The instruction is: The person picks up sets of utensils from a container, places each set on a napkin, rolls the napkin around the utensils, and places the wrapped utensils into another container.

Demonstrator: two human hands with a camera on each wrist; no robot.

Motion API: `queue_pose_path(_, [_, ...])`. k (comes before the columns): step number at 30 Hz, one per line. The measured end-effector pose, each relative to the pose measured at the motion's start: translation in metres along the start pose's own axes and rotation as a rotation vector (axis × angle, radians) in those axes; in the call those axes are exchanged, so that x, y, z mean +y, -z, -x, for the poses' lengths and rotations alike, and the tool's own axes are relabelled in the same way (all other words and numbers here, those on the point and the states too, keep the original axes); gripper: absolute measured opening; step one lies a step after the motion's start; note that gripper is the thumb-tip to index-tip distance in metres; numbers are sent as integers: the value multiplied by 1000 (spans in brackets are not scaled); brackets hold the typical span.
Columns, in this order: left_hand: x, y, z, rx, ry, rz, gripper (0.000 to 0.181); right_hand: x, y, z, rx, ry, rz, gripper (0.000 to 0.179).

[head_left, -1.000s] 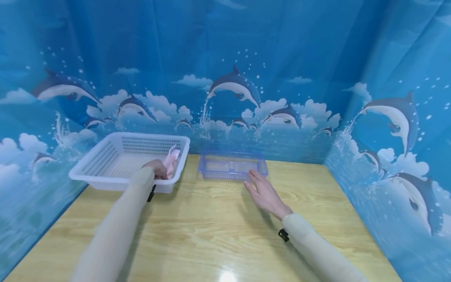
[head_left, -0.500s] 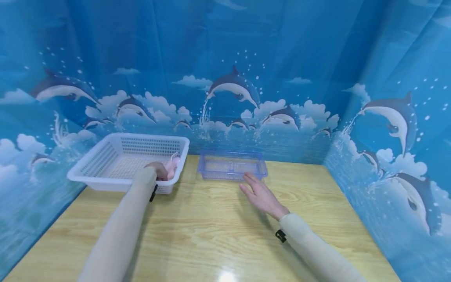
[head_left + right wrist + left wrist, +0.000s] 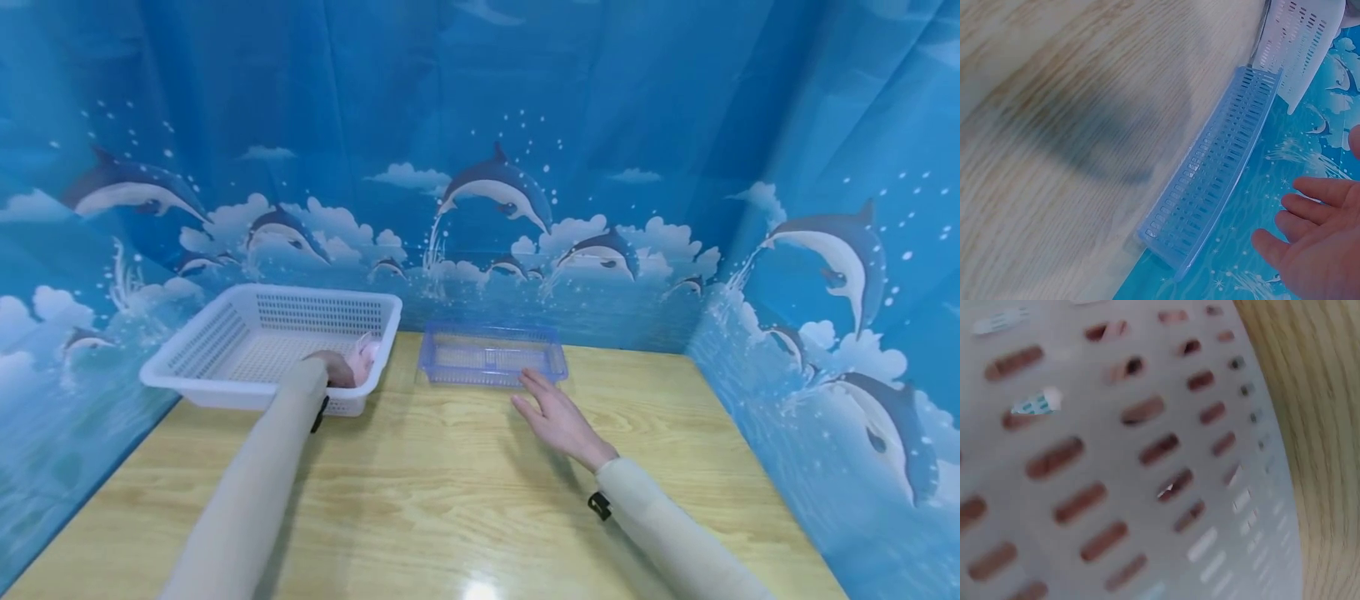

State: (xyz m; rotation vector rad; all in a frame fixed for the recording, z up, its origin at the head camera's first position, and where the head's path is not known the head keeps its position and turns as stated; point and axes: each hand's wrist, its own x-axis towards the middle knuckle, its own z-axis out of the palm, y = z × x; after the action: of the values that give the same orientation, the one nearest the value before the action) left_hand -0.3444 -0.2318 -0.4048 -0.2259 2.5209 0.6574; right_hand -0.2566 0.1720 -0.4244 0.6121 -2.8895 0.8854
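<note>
My left hand [image 3: 335, 367] reaches down into the front right corner of a white slotted basket [image 3: 206, 385]. Right beside it is a pale pink thing [image 3: 363, 360] with a thin, light loop at its top. I cannot tell whether the fingers hold it, since they are hidden from the head view. Through the basket wall [image 3: 1119, 440] in the left wrist view, skin shows in the slots, along with a white piece with teal marks [image 3: 1038, 402]. My right hand [image 3: 558, 421] hovers with fingers extended, its fingertips overlapping the front right corner of a small translucent blue-purple basket [image 3: 491, 333].
The small basket stands at the back of a light wood table [image 3: 420, 500], right of the white basket. A blue curtain with printed dolphins [image 3: 480, 100] closes off the back and both sides. Both sleeves are cream, with a dark strap [image 3: 599, 505] at the right wrist.
The pink thing has sunk lower in the white basket beside the left hand, which shifts only slightly. My right hand has drawn back a little towards me, still with its fingers extended.
</note>
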Motion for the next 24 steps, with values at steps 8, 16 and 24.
queue_pose_path(8, [-6,11,-1,-5,41,15,19,3,2,-1,-9,1,10,61])
queue_pose_path(16, [-2,16,10,10,22,-44,22,4,2,-1,50,6,73,59])
queue_pose_path(24, [-1,14,26,118,-58,78,54,8,1,-3,58,-54,136,60])
